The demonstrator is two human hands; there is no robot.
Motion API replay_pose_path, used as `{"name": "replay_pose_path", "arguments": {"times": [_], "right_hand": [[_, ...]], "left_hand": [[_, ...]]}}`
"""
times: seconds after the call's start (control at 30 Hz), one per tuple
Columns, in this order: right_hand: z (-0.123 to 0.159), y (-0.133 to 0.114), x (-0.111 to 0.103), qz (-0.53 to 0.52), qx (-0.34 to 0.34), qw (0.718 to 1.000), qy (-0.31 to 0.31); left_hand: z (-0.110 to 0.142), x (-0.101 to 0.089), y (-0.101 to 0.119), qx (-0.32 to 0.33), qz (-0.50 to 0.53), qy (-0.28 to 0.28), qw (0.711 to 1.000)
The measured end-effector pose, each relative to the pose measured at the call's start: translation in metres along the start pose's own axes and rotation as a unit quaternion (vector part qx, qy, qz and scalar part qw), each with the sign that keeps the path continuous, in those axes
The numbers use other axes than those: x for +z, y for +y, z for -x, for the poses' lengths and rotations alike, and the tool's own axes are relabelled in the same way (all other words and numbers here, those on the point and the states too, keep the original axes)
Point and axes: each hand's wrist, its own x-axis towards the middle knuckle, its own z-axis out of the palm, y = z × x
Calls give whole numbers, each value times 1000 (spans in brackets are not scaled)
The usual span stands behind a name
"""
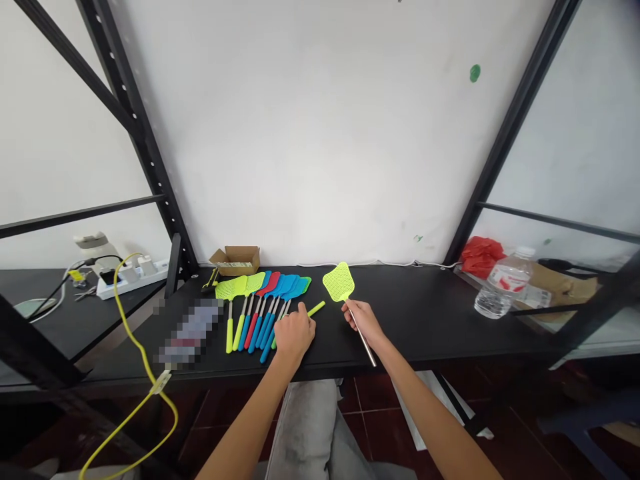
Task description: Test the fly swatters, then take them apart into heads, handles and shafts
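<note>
One head-worn camera, the only view, looks forward and down from above the black bench (415, 313). It sits close over the left hand (295, 335) and right hand (363, 320), facing the white wall (310, 133).

A fly swatter (349, 304) pairs a matt, perforated lime plastic head (339, 281) with a glossy metal shaft (364, 341) over a smooth matt black shelf top (425, 313); elsewhere, a brown cardboard box (235, 261) and a clear plastic water bottle (504, 283).

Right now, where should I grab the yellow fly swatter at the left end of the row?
Hold its yellow handle near the end, reaching in from the table's front edge. The handle points that way and lies at the row's outer end, so your fingers can mostly avoid the next handle.
</note>
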Motion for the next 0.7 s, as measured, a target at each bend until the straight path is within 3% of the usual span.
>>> {"name": "replay_pose_path", "arguments": {"times": [0.3,0.4,0.47,0.53,0.63,0.7], "right_hand": [[3,-3,4,-9,-7,1000,-24],[-1,-2,13,-45,6,998,-39],[-2,-4,19,-88,19,994,-60],[0,-7,24,-148,39,984,-91],[7,-11,32,-217,69,966,-123],[11,-13,37,-231,80,962,-124]], "left_hand": [[0,3,2,-15,24,-28,999],[0,1,2,-26,61,-8,998],[-1,-1,6,-34,138,20,990],[-3,-2,14,-27,282,23,959],[-11,1,30,-33,523,-14,852],[-18,5,39,-58,597,-15,800]]}}
